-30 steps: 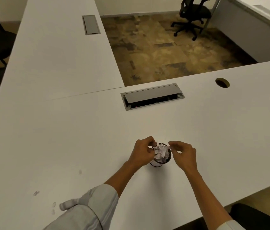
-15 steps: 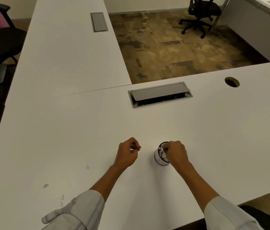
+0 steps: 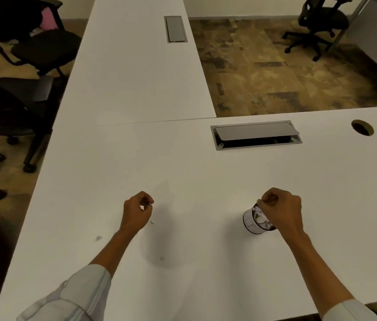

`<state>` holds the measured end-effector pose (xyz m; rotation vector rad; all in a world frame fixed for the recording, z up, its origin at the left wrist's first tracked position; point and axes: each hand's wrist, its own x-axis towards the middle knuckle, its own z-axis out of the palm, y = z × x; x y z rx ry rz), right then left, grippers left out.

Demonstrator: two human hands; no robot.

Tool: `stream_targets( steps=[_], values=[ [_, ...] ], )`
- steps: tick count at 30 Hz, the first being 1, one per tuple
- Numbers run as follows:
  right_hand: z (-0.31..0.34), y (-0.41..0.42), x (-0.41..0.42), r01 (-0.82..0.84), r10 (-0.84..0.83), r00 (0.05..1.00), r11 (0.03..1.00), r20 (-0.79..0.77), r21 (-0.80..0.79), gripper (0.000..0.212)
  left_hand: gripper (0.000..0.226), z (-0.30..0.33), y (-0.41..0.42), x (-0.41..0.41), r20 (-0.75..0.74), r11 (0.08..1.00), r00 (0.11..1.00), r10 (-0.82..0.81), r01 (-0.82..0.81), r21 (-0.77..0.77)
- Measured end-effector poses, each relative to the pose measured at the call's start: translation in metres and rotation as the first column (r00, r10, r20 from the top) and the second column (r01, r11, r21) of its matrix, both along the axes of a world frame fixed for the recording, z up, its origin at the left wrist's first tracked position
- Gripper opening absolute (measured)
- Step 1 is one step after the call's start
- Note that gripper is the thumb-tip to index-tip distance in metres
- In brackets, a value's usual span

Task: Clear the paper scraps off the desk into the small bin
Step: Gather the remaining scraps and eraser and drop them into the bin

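Crumpled white scraps (image 3: 261, 220) fill the small round bin (image 3: 251, 222) under my curled right hand (image 3: 282, 210); my left hand (image 3: 136, 212) is fisted above the smooth white tabletop (image 3: 206, 181).

Right hand (image 3: 283, 210) sits curled over the rim of the bin (image 3: 253, 220), fingers pinched at its top, crumpled paper (image 3: 261, 220) showing inside. Left hand (image 3: 137, 210) is well apart on the white desk (image 3: 183, 163), loosely fisted, thumb to fingertips. Small scraps (image 3: 98, 238) lie on the desk near the left wrist. Cable tray (image 3: 256, 134) sits beyond.
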<state>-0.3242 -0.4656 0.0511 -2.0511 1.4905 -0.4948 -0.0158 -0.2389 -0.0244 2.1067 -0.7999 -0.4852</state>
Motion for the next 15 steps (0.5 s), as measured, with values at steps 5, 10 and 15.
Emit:
stream_targets(
  steps=[5, 10, 15],
  values=[
    [-0.026, 0.047, 0.061, -0.221, 0.217, 0.975, 0.972, 0.058, 0.080, 0.016, 0.022, -0.012, 0.050, 0.043, 0.040, 0.992, 0.999, 0.011, -0.016, 0.124],
    [-0.072, 0.111, 0.120, -0.393, 0.449, 0.892, 0.832, -0.060, 0.392, 0.025, 0.036, -0.030, 0.104, 0.068, 0.061, 0.927, 0.996, 0.062, -0.080, 0.367],
    [-0.108, 0.174, 0.143, -0.393, 0.594, 0.780, 0.709, -0.196, 0.585, 0.051, 0.070, -0.037, 0.152, 0.066, -0.027, 0.824, 0.999, -0.039, 0.048, 0.565]
  ],
)
